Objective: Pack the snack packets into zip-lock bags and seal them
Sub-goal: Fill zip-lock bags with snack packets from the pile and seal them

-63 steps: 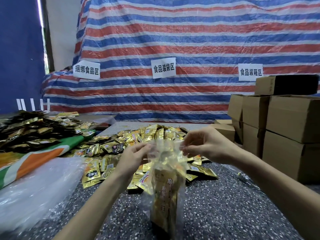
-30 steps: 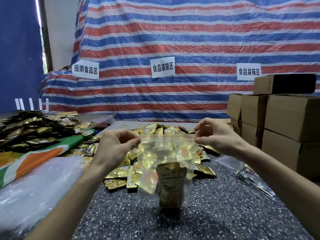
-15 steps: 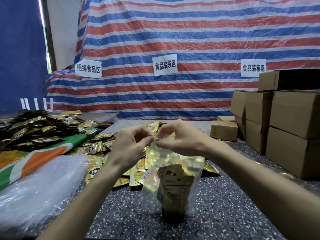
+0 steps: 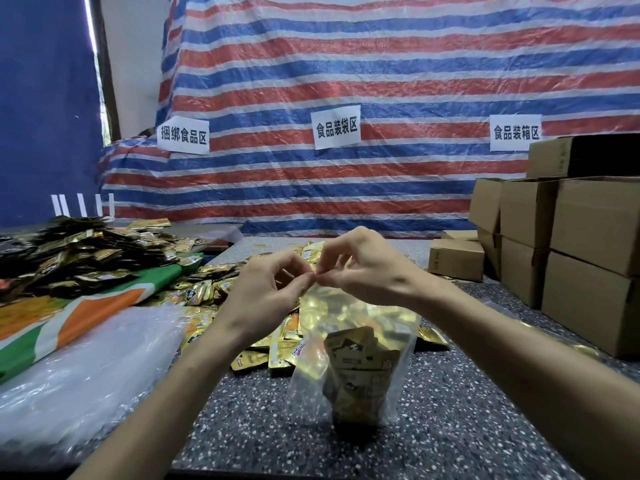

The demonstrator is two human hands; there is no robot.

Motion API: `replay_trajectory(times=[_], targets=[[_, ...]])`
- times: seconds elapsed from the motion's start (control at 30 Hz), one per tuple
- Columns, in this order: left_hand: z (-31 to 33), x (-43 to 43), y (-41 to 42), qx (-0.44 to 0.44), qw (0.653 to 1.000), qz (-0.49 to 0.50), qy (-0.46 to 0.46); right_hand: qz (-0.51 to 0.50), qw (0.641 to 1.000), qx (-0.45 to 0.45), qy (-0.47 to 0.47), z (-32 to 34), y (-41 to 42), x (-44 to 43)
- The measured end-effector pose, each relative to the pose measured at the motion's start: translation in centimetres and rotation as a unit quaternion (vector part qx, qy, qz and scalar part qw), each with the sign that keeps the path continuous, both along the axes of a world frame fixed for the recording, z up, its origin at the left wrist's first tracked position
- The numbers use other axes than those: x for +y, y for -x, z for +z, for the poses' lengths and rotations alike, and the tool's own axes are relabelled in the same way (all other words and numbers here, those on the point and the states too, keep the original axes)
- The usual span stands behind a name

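Zip-lock bag (image 4: 349,375): clear, upright, gold packets (image 4: 360,372) inside, top pinched.

Makeshift food-packing workshop. Behind fingers (image 4: 304,280): striped tarpaulin (image 4: 381,64) as wall, three paper signs taped on it, marking zones: food bundling sign (image 4: 183,136), food bagging sign (image 4: 336,129), food boxing sign (image 4: 516,132). Right of fingers: stacked cardboard boxes (image 4: 595,220). Left of fingers: loose heaps of snack packets (image 4: 204,292) on speckled worktop (image 4: 467,427), pile of clear plastic bags (image 4: 86,368). Just below fingers: zip-lock bag (image 4: 360,341) part-filled with packets.
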State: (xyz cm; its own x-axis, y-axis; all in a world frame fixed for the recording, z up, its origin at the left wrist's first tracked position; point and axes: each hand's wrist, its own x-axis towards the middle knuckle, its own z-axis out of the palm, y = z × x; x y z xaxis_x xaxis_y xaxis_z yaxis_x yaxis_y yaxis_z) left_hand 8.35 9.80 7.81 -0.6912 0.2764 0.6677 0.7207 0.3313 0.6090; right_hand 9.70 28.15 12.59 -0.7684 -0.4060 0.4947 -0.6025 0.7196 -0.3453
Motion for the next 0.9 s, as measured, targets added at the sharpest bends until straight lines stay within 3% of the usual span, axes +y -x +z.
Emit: replay_trajectory(times=[0.1,0.63,0.9], targets=[[-0.1,-0.2,0.0,0.005,1.000,-0.007,0.018,0.000,1.000,-0.004,-0.008,0.1,0.0,0.1],[-0.6,0.7,-0.1,0.026,0.995,0.010,-0.099,-0.026,1.000,-0.014,0.010,0.0,-1.1,2.0],[-0.6,0.7,-0.1,0.037,0.995,0.025,-0.092,-0.020,0.999,-0.042,0.024,-0.2,-1.3,3.6]])
